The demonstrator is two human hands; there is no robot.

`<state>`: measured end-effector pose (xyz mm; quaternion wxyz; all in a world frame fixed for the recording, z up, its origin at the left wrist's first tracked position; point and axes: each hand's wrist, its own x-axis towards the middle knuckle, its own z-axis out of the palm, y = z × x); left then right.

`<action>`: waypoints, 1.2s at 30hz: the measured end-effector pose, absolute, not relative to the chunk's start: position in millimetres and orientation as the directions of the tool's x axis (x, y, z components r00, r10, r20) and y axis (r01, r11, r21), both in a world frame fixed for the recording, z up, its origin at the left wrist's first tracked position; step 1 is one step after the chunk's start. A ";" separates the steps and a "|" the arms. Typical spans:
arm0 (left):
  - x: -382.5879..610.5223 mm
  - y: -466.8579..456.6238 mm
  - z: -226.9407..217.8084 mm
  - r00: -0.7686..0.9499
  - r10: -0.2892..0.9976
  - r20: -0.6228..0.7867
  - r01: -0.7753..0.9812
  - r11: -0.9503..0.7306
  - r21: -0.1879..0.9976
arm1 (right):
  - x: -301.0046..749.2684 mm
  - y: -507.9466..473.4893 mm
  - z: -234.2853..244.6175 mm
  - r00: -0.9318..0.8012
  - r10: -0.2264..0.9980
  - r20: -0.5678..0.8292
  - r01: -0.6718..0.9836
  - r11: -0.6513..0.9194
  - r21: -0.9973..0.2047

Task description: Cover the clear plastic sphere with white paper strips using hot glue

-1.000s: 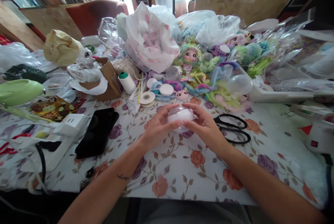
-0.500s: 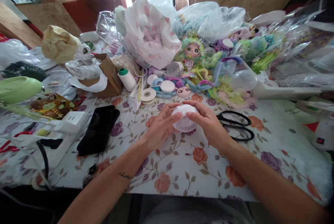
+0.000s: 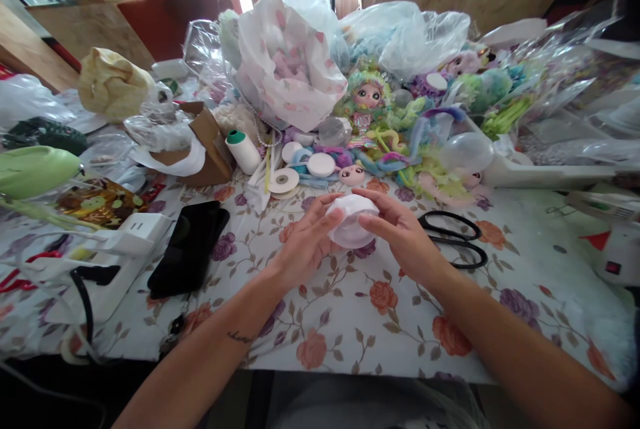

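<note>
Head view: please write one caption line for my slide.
Left hand and right hand hold a white round shell over the floral tablecloth, black scissors lying just right of them.

Left hand (image 3: pixel 304 250) and right hand (image 3: pixel 401 234) meet at centre, fingers curled inward in a closed grip. Bare forearms enter from 7 and 4 o'clock, wrists near-straight.

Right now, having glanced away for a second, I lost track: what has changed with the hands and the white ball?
Nothing was let go: the left hand and right hand keep gripping the white ball. It seems turned a little in their grip, its opaque white side now up. The scissors and the black phone lie as before.
</note>
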<state>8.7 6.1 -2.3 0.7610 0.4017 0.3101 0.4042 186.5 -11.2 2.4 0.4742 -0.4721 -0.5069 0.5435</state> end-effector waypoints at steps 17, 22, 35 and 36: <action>3.6 10.4 -7.6 0.272 0.962 0.031 -0.061 -0.015 0.998 | 189.2 -11.4 -10.8 -0.076 0.951 0.301 0.315 0.309 -0.897; -0.8 12.8 -10.7 0.222 0.796 0.563 0.273 -0.605 0.748 | 195.1 -9.5 -10.4 -0.125 0.906 0.404 0.508 0.408 -0.759; 0.7 7.2 -8.2 0.171 0.773 0.611 0.480 -0.607 0.633 | 192.3 -12.9 -11.7 -0.086 0.959 0.270 0.415 0.281 -0.865; 0.7 6.6 -7.4 0.166 0.779 0.604 0.475 -0.600 0.644 | 192.4 -12.9 -11.5 -0.085 0.964 0.253 0.409 0.265 -0.873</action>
